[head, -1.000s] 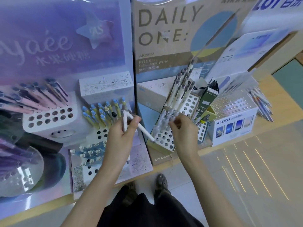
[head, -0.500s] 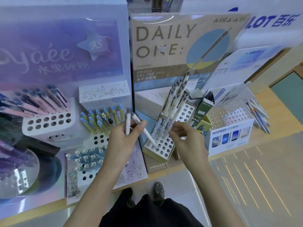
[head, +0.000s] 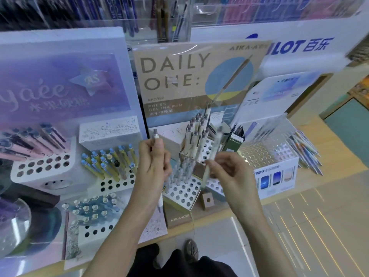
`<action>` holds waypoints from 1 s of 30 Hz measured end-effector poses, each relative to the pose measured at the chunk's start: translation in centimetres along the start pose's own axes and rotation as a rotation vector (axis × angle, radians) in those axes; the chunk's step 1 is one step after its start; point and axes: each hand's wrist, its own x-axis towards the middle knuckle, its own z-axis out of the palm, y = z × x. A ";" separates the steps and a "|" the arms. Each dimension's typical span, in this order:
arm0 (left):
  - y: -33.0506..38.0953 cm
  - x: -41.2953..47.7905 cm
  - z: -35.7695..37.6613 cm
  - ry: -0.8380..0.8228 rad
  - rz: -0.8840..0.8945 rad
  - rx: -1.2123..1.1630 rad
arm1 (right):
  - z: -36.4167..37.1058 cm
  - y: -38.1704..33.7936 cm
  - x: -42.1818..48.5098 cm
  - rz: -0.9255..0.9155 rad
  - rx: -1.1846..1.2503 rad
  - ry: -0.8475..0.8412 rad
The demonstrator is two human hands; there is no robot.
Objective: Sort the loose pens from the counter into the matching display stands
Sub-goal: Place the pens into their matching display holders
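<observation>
Fingers (head: 159,145) of the left hand (head: 153,168) curl round an upright white pen (head: 156,136) at centre frame. The right hand (head: 229,172) pinches a blurred pen (head: 213,150), tilted just above the holed stand (head: 183,193).

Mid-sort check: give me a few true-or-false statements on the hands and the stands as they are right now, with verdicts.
1. The left hand grips a white pen upright. True.
2. The right hand is empty. False: it pinches a pale pen, which looks blurred.
3. Every hole in the Daily One stand is filled. False: many of its front holes are empty.
4. Yellow pens with blue caps stand to the left of the left hand. True.
</observation>
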 end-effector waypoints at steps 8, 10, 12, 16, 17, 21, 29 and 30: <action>-0.1 0.1 2.5 0.129 0.026 0.081 | -3.1 0.8 6.3 -0.071 -0.035 0.103; -0.2 0.1 2.9 0.182 -0.005 0.052 | -2.7 1.5 7.3 -0.071 -0.036 0.033; -0.5 0.0 3.2 0.237 -0.014 0.023 | -2.4 2.2 7.9 -0.092 -0.030 -0.018; -1.1 -0.3 3.6 0.304 -0.022 0.036 | -2.6 2.9 8.9 -0.135 -0.052 -0.090; -1.2 -0.4 3.7 0.315 -0.026 0.034 | -2.6 2.9 9.1 -0.142 -0.063 -0.120; -1.5 -0.5 3.9 0.339 -0.036 0.019 | -2.5 2.9 9.8 -0.148 -0.119 -0.233; -1.3 -0.3 3.8 0.375 0.003 -0.067 | -1.3 3.3 10.1 -0.247 -0.499 -0.306; -1.3 -0.3 3.7 0.377 0.001 -0.073 | -1.2 3.5 10.1 -0.255 -0.519 -0.304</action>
